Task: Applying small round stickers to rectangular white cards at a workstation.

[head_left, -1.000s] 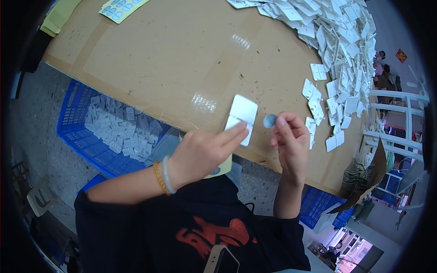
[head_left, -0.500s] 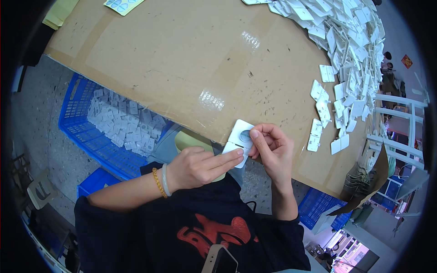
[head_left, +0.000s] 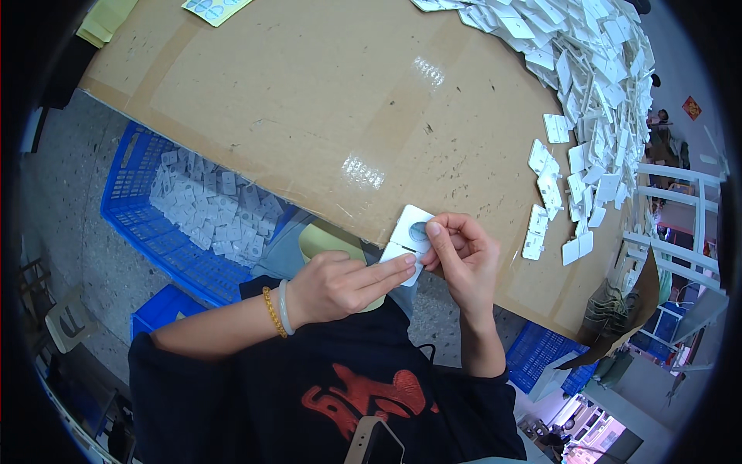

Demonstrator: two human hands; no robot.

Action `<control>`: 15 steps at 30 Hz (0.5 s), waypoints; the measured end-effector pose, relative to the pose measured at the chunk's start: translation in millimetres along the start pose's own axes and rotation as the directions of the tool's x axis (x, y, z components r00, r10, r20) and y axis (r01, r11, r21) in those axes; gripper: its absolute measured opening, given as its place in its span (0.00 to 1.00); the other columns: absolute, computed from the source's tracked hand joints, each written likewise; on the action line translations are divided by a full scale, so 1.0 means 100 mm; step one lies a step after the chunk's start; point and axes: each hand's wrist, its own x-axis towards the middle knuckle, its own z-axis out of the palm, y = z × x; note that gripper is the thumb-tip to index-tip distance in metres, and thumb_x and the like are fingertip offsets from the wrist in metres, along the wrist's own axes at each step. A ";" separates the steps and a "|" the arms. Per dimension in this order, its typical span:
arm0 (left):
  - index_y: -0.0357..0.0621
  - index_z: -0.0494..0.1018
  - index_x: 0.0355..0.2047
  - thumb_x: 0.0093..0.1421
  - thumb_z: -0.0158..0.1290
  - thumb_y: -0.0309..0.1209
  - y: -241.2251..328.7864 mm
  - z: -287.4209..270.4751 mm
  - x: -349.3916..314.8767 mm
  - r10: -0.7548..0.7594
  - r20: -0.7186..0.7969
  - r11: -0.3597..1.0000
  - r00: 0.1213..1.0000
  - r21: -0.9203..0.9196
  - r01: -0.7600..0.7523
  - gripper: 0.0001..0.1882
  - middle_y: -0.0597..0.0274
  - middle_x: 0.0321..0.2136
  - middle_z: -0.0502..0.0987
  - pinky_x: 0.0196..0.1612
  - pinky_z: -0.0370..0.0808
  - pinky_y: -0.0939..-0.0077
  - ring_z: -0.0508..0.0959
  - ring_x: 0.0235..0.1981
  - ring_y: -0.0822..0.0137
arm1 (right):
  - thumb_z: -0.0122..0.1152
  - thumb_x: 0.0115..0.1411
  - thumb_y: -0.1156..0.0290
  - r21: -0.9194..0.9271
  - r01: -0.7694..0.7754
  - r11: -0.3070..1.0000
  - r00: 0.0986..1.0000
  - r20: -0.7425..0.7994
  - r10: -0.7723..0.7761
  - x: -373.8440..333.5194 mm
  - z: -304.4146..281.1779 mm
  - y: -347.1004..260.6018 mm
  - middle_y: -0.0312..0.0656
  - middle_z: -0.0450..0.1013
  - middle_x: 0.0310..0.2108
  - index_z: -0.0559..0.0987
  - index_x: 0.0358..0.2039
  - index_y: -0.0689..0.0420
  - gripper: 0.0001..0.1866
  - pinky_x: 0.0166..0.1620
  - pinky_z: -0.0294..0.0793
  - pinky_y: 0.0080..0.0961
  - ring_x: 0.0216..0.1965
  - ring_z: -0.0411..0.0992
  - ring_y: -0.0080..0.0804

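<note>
At the table's near edge I hold a white, two-panel plastic plate (head_left: 400,233), tilted, with a gap between its panels. A round grey-blue sticker (head_left: 418,231) lies on its upper panel. My left hand (head_left: 340,286) is closed on the lower panel, its fingers stretched across the front; the thumb is hidden behind. My right hand (head_left: 464,251) grips the right side, its thumb tip at the sticker's right rim and its other fingers curled. A yellow sheet of round stickers (head_left: 216,9) lies at the table's far left.
A large pile of white plastic plates (head_left: 595,85) covers the cardboard-topped table's (head_left: 294,100) far right, with several loose ones nearer. Below the left edge, a blue basket (head_left: 124,185) holds many plates. Another blue basket (head_left: 533,352) stands at lower right. Yellow paper (head_left: 325,241) lies on my lap.
My right thumb has shifted slightly on the sticker, and more of the sticker shows. Both hands keep hold of the plate in nearly the same place.
</note>
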 end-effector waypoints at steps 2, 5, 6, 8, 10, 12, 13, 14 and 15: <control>0.50 0.82 0.46 0.51 0.58 0.25 0.00 0.00 0.00 0.004 0.001 1.000 1.000 0.007 -0.004 0.20 0.72 0.51 0.80 0.18 0.63 0.85 0.71 0.16 0.82 | 0.60 0.66 0.73 -0.018 0.006 1.000 1.000 -0.013 -0.006 -0.01 0.03 -0.02 0.35 0.75 0.24 0.78 0.40 0.66 0.08 0.25 0.71 0.11 0.22 0.72 0.14; 0.50 0.82 0.46 0.51 0.58 0.25 0.00 0.00 -0.01 0.009 0.004 1.000 1.000 0.016 -0.009 0.20 0.72 0.51 0.80 0.18 0.63 0.85 0.71 0.16 0.82 | 0.61 0.65 0.74 -0.086 0.030 0.996 0.999 -0.042 -0.034 -0.02 0.05 -0.01 0.34 0.74 0.23 0.78 0.39 0.66 0.07 0.24 0.70 0.11 0.22 0.71 0.13; 0.50 0.82 0.46 0.50 0.58 0.25 0.00 0.00 -0.01 0.010 0.005 1.000 1.000 0.016 -0.010 0.21 0.72 0.51 0.80 0.18 0.63 0.85 0.70 0.16 0.82 | 0.62 0.64 0.75 -0.137 0.048 0.989 0.997 -0.057 -0.056 -0.03 0.05 0.00 0.33 0.74 0.23 0.78 0.39 0.66 0.07 0.24 0.70 0.11 0.22 0.71 0.13; 0.50 0.82 0.46 0.50 0.57 0.25 -0.01 0.03 -0.01 0.011 -0.008 1.000 1.000 0.010 -0.011 0.21 0.72 0.52 0.80 0.18 0.63 0.85 0.70 0.15 0.82 | 0.64 0.62 0.75 -0.282 0.163 0.946 0.980 -0.061 -0.187 -0.01 0.04 0.06 0.33 0.73 0.23 0.79 0.38 0.65 0.07 0.23 0.70 0.11 0.22 0.71 0.13; 0.50 0.82 0.46 0.50 0.57 0.25 -0.01 0.05 -0.02 0.010 -0.022 1.000 1.000 0.005 -0.010 0.21 0.72 0.52 0.80 0.18 0.63 0.85 0.70 0.15 0.82 | 0.66 0.61 0.76 -0.421 0.268 0.867 0.948 -0.044 -0.314 0.00 0.03 0.02 0.32 0.72 0.23 0.79 0.38 0.64 0.07 0.23 0.70 0.12 0.22 0.70 0.13; 0.50 0.82 0.46 0.50 0.58 0.25 -0.03 0.06 -0.05 0.028 -0.015 0.999 0.999 0.027 -0.028 0.20 0.72 0.52 0.80 0.19 0.63 0.85 0.69 0.15 0.82 | 0.69 0.57 0.76 -0.304 0.121 0.945 0.972 -0.156 -0.175 0.05 0.02 -0.13 0.32 0.72 0.23 0.80 0.37 0.62 0.08 0.22 0.68 0.12 0.22 0.69 0.12; 0.50 0.82 0.46 0.50 0.58 0.25 -0.04 0.05 -0.06 0.030 -0.017 0.999 0.999 0.026 -0.030 0.20 0.72 0.52 0.80 0.19 0.63 0.85 0.69 0.15 0.82 | 0.69 0.57 0.76 -0.306 0.121 0.944 0.972 -0.158 -0.176 0.09 -0.01 -0.14 0.32 0.72 0.23 0.80 0.37 0.62 0.08 0.22 0.68 0.12 0.22 0.69 0.12; 0.51 0.82 0.45 0.50 0.58 0.26 -0.06 0.05 -0.07 0.049 -0.028 0.998 0.998 0.033 -0.048 0.20 0.73 0.52 0.80 0.19 0.63 0.84 0.69 0.16 0.82 | 0.69 0.58 0.75 -0.436 0.218 0.873 0.973 0.025 -0.230 0.16 -0.04 -0.15 0.32 0.72 0.23 0.81 0.35 0.62 0.07 0.22 0.67 0.13 0.22 0.69 0.13; 0.52 0.83 0.45 0.51 0.58 0.27 -0.07 0.03 -0.09 0.066 -0.039 0.997 0.997 0.042 -0.065 0.19 0.73 0.52 0.80 0.20 0.63 0.84 0.69 0.16 0.83 | 0.69 0.58 0.73 -0.536 0.329 0.778 0.944 0.214 -0.252 0.19 -0.05 -0.14 0.33 0.72 0.23 0.81 0.34 0.62 0.07 0.22 0.66 0.13 0.22 0.69 0.13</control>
